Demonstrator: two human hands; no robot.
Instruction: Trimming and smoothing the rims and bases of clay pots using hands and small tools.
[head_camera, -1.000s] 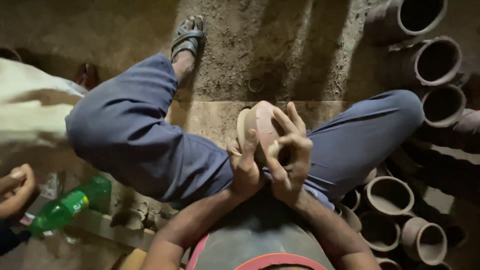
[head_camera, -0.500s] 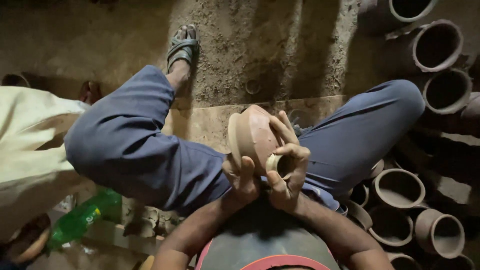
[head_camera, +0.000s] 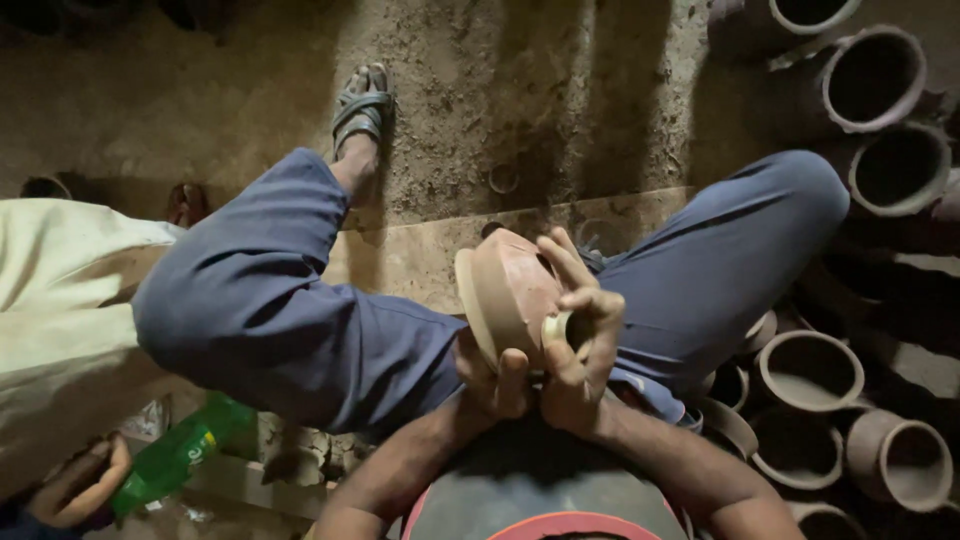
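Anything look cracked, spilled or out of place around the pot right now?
Nothing stands out. The clay pot looks whole, held between left hand and right hand. The finished pots beside the right leg look intact.

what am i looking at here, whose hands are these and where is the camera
The camera sits on a person's head and looks down, so you see that person's own lap, arms and blue trouser legs. The left hand supports a brown clay pot from below, with the pot tipped on its side and its rim facing left. The right hand presses a small pale rounded piece against the pot's body. To the right, many similar clay pots lie stacked with open mouths. The ground is bare dirt, with one sandalled foot stretched out. At lower left, another person in pale cloth holds a green plastic bottle.
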